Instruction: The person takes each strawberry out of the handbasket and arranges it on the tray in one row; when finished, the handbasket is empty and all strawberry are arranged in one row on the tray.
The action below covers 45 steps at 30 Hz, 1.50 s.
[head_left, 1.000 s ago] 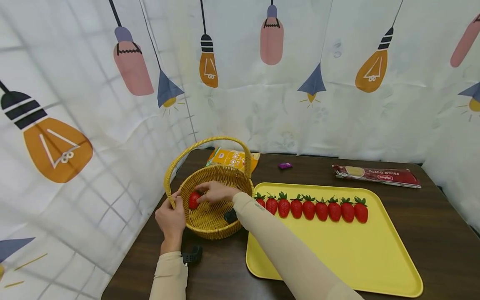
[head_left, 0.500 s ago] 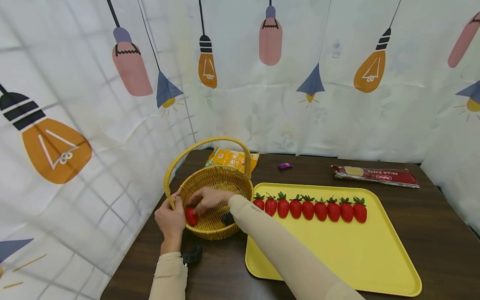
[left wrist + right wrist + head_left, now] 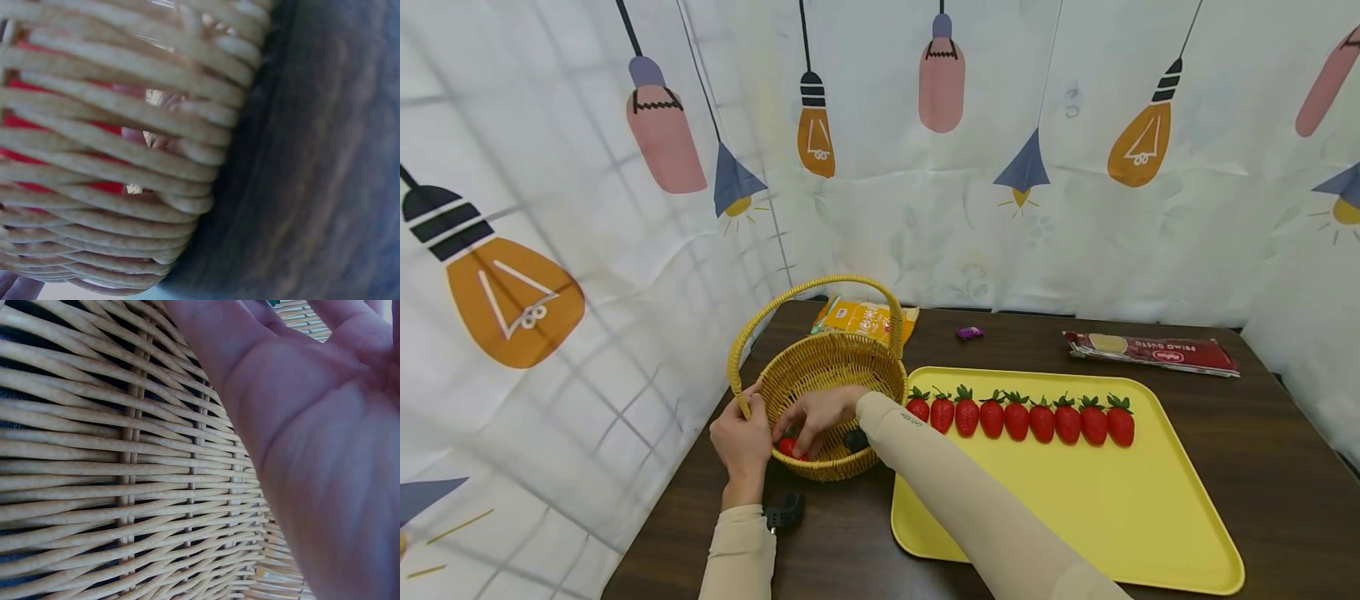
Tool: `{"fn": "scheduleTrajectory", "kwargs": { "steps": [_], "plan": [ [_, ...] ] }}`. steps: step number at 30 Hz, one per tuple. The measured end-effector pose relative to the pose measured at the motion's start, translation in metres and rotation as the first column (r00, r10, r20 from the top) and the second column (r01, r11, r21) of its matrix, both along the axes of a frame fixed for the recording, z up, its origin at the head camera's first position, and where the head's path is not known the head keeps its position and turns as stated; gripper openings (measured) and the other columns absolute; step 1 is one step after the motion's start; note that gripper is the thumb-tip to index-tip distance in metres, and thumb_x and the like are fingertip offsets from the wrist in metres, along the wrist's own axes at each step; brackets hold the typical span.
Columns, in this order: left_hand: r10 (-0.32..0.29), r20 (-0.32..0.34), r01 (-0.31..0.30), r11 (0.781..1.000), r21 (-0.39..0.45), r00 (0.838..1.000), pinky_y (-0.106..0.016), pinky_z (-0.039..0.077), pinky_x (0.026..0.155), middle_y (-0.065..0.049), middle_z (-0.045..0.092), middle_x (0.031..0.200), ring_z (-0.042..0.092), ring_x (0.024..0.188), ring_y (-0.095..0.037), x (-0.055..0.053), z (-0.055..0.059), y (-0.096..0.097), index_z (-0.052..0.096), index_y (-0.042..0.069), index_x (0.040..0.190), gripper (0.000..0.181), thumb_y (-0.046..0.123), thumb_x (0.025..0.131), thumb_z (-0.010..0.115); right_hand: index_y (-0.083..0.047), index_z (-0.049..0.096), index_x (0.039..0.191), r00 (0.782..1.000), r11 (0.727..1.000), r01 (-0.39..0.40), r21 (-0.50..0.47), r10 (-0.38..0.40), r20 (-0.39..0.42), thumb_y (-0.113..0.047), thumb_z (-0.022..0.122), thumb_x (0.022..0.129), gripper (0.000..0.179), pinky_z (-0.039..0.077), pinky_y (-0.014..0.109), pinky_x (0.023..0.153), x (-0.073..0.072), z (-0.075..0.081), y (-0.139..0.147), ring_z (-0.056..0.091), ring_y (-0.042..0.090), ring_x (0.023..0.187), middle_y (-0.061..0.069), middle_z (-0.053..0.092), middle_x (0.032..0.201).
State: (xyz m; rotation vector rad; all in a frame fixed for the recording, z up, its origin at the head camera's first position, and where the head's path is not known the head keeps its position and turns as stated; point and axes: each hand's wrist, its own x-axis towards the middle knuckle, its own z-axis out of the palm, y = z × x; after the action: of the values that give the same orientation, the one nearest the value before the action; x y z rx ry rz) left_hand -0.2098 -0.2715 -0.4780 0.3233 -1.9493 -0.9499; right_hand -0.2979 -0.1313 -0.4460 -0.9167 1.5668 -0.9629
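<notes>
A yellow wicker basket (image 3: 842, 357) with a tall arched handle stands at the left of the dark table. My left hand (image 3: 740, 435) grips its left rim, right where the handle joins. Inside the basket, low against the near-left wall, my right hand (image 3: 820, 414) holds a red strawberry (image 3: 790, 448) between fingers and thumb; the fingers partly cover it. Through the weave in the left wrist view, the red of the strawberry (image 3: 37, 137) shows. The right wrist view has the palm (image 3: 325, 431) beside the woven wall, with the fingertips out of frame.
Right of the basket lies a yellow tray (image 3: 1075, 508) with a row of several strawberries (image 3: 1017, 415) along its far side. Behind are an orange snack bag (image 3: 865, 319), a small purple packet (image 3: 970, 332) and a red biscuit pack (image 3: 1153, 352). A patterned curtain (image 3: 880, 233) hangs behind the table.
Inside the basket, my right hand has moved the strawberry lower and nearer, down against the near-left wall. My left hand has stayed on the rim.
</notes>
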Motion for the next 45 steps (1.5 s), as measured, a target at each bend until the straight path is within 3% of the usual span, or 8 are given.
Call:
{"fn": "scheduleTrajectory", "kwargs": {
  "steps": [7, 12, 18, 22, 27, 31, 39, 45],
  "plan": [
    [-0.010, 0.004, 0.010, 1.000, -0.002, 1.000, -0.023, 0.021, 0.041, -0.010, 0.074, 0.076, 0.030, 0.043, 0.001, 0.000, 0.000, 0.001, 0.079, 0.004, 0.095, 0.021, 0.009, 0.091, 0.059, -0.003, 0.062, 0.116, 1.000, 1.000, -0.004, 0.015, 0.003, 0.026, 0.004, 0.069, 0.086, 0.031, 0.056, 0.037, 0.076, 0.003, 0.003, 0.002, 0.065, 0.023, 0.079, 0.014, 0.063, 0.103],
    [-0.015, 0.013, 0.015, 1.000, -0.002, 1.000, -0.024, 0.020, 0.042, -0.011, 0.065, 0.059, 0.025, 0.042, -0.001, 0.001, 0.000, 0.000, 0.079, 0.004, 0.095, 0.022, 0.010, 0.092, 0.058, -0.002, 0.062, 0.121, 0.997, 1.000, 0.015, -0.013, -0.016, -0.071, 0.002, 0.065, 0.087, 0.035, 0.056, 0.037, 0.076, 0.000, 0.005, 0.003, 0.065, 0.019, 0.078, 0.006, 0.064, 0.106],
    [-0.007, 0.010, 0.007, 1.000, -0.005, 1.000, -0.023, 0.023, 0.043, -0.011, 0.074, 0.077, 0.028, 0.043, 0.000, 0.000, 0.001, -0.002, 0.079, 0.004, 0.094, 0.022, 0.011, 0.092, 0.059, -0.005, 0.067, 0.119, 0.975, 0.996, 0.047, -0.075, -0.062, -0.212, 0.001, 0.060, 0.088, 0.032, 0.056, 0.037, 0.074, -0.002, 0.024, 0.010, 0.064, 0.014, 0.083, 0.002, 0.068, 0.104],
    [-0.008, -0.003, 0.008, 1.000, -0.023, 1.000, -0.023, 0.020, 0.042, -0.011, 0.073, 0.074, 0.021, 0.041, 0.001, 0.000, 0.003, -0.003, 0.079, 0.003, 0.092, 0.022, 0.010, 0.092, 0.058, -0.008, 0.069, 0.115, 0.962, 0.989, 0.088, -0.116, -0.114, -0.248, -0.001, 0.060, 0.087, 0.030, 0.056, 0.037, 0.075, -0.001, 0.040, 0.019, 0.064, 0.014, 0.085, 0.000, 0.068, 0.102],
    [-0.016, -0.003, 0.016, 1.000, -0.025, 1.000, -0.024, 0.016, 0.040, -0.004, 0.052, 0.046, 0.014, 0.038, 0.000, 0.002, 0.004, 0.000, 0.079, 0.003, 0.095, 0.023, 0.009, 0.093, 0.057, -0.010, 0.069, 0.114, 0.924, 0.967, 0.161, -0.196, -0.218, -0.314, -0.008, 0.066, 0.089, 0.025, 0.056, 0.035, 0.077, 0.007, 0.045, 0.035, 0.063, 0.012, 0.088, -0.002, 0.066, 0.103],
    [-0.010, 0.004, 0.010, 1.000, -0.022, 1.000, -0.024, 0.016, 0.039, 0.007, 0.040, 0.039, 0.014, 0.036, -0.001, 0.003, 0.002, 0.001, 0.079, 0.004, 0.098, 0.023, 0.009, 0.093, 0.056, -0.011, 0.069, 0.116, 0.896, 0.941, 0.223, -0.254, -0.301, -0.327, -0.012, 0.069, 0.090, 0.026, 0.056, 0.034, 0.076, 0.019, 0.039, 0.052, 0.061, 0.010, 0.092, -0.005, 0.064, 0.109],
    [-0.015, 0.009, 0.015, 1.000, -0.007, 1.000, -0.024, 0.016, 0.039, 0.008, 0.037, 0.038, 0.016, 0.035, -0.001, 0.004, -0.001, -0.001, 0.079, 0.006, 0.099, 0.023, 0.009, 0.094, 0.057, -0.015, 0.069, 0.118, 0.832, 0.880, 0.348, -0.323, -0.449, -0.327, -0.014, 0.071, 0.089, 0.029, 0.055, 0.028, 0.072, 0.029, 0.035, 0.088, 0.064, 0.011, 0.093, -0.002, 0.063, 0.120],
    [-0.022, 0.005, 0.022, 1.000, -0.014, 1.000, -0.024, 0.016, 0.040, 0.007, 0.038, 0.039, 0.015, 0.035, -0.001, 0.003, 0.000, -0.001, 0.079, 0.005, 0.098, 0.022, 0.009, 0.094, 0.058, -0.020, 0.068, 0.120, 0.791, 0.824, 0.431, -0.368, -0.541, -0.286, -0.017, 0.070, 0.091, 0.029, 0.056, 0.039, 0.077, 0.033, 0.035, 0.116, 0.069, 0.014, 0.088, -0.002, 0.062, 0.123]
  ]
}}
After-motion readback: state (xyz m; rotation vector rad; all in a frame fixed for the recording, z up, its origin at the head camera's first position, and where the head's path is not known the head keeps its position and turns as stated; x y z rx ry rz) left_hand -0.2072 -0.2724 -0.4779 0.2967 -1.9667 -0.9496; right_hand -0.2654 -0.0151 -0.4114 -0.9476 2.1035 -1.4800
